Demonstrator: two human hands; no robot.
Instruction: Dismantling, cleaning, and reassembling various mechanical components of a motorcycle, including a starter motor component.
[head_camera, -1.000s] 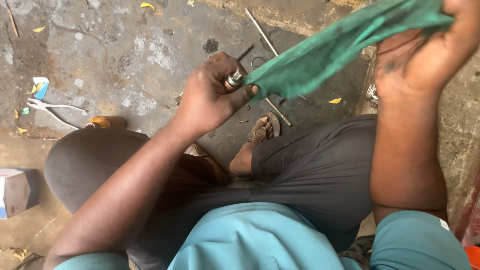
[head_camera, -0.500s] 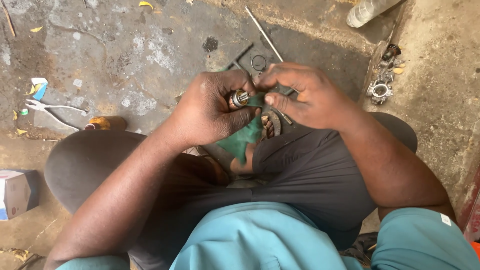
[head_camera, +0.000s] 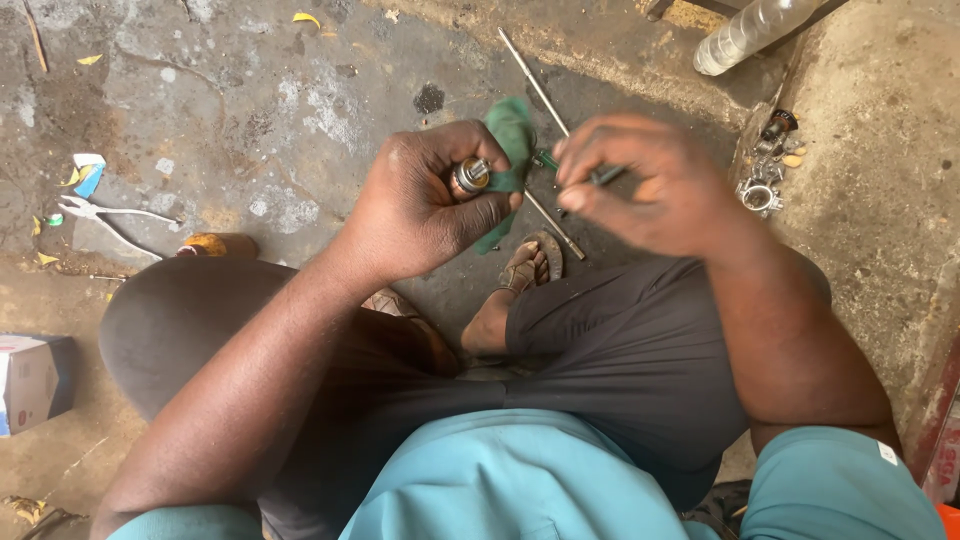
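Observation:
My left hand (head_camera: 425, 205) is closed around a small round metal part (head_camera: 470, 175) with a green cloth (head_camera: 510, 150) bunched against it. My right hand (head_camera: 650, 180), blurred, pinches a thin dark tool (head_camera: 600, 177) just to the right of the cloth. Both hands hover above my crossed legs in dark trousers (head_camera: 620, 350), over a stained concrete floor (head_camera: 250, 110).
A long thin metal rod (head_camera: 535, 85) lies on the floor behind my hands. Small metal parts (head_camera: 765, 175) lie at the right by a raised slab, with a clear plastic bottle (head_camera: 745, 35) above them. Pliers (head_camera: 115, 215) and a small box (head_camera: 35, 380) are at the left.
A second ago my right hand held the green cloth stretched out high to the right. It then came in to the part, and now the cloth is bunched at my left hand.

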